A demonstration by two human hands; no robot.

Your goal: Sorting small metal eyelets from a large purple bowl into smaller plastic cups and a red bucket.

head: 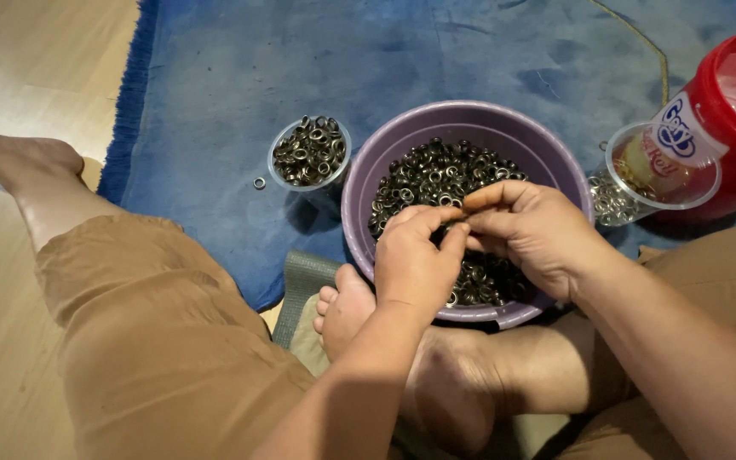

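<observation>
While both hands are held over the purple bowl (547, 158) of dark metal eyelets (436, 175), the left hand (415, 260) and right hand (534, 234) are pinched fingertip to fingertip on something small, too hidden to identify. A small cup of eyelets (310, 152) is set left of the bowl on the blue rug (215, 77); a red-lidded jar (734, 111) lies right.

I note 1 round purple plastic basin (555, 162) upright on the blue rug, about half full of small dark metal eyelet rings (436, 175), loosely heaped, directly beneath both hands.
</observation>
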